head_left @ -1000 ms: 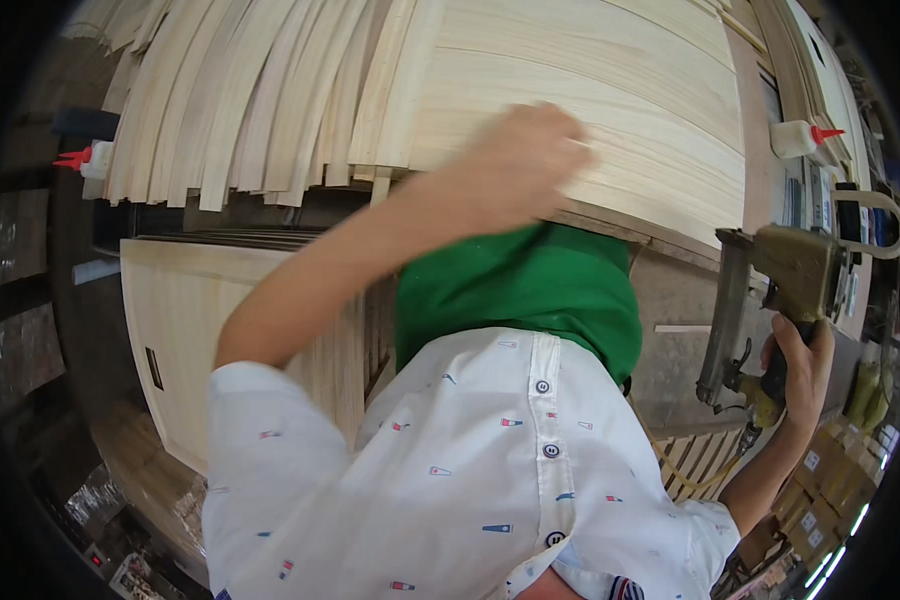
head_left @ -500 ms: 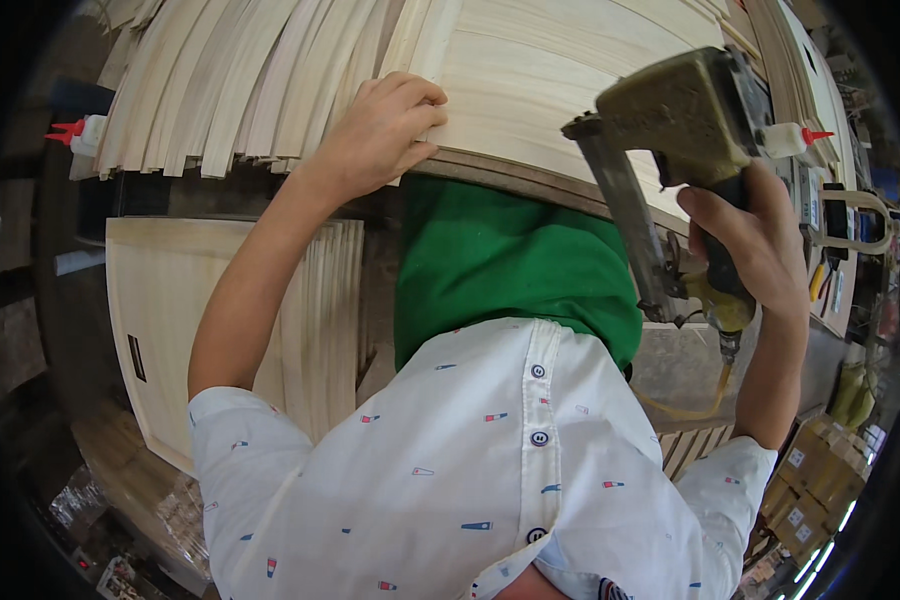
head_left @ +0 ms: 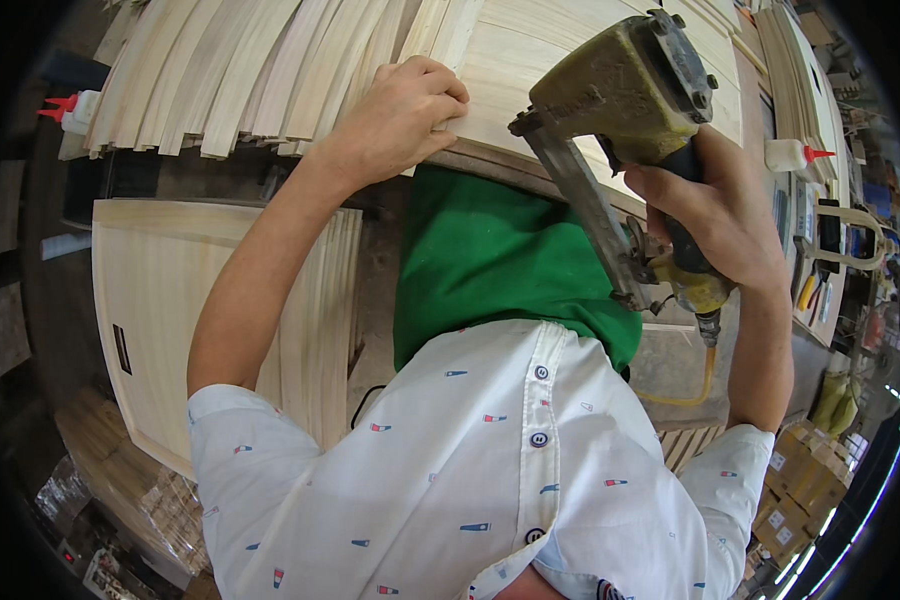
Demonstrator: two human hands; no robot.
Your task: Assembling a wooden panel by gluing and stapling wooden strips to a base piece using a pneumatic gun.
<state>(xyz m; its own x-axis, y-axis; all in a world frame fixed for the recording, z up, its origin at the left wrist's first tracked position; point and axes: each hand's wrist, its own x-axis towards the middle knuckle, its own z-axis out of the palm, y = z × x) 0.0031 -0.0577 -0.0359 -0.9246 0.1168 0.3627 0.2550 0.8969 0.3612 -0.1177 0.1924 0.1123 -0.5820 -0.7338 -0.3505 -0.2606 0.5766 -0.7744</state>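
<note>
My right hand (head_left: 715, 205) is wrapped round the black grip of a worn yellow-and-black pneumatic nail gun (head_left: 620, 90). The nail gun hangs over the right part of a pale wooden panel (head_left: 530, 75), its slanted magazine reaching down toward my green apron. My left hand (head_left: 405, 115) rests at the panel's near left corner. Its fingers are curled and closed on a narrow wooden strip (head_left: 457, 40) along that side; the fingertips are partly hidden. A yellow air hose (head_left: 708, 372) runs down from the nail gun's handle.
Many loose wooden slats (head_left: 225, 75) lie side by side at the left of the bench. Glue bottles with red tips stand at the left (head_left: 80, 112) and right (head_left: 792, 155). Finished-looking panels (head_left: 210, 290) are stacked below left. Cardboard boxes (head_left: 810, 475) stand at lower right.
My right hand has carried the nail gun left and slightly up, farther over the panel. The left hand appears slightly farther right and up, still at the corner with its fingers curled.
</note>
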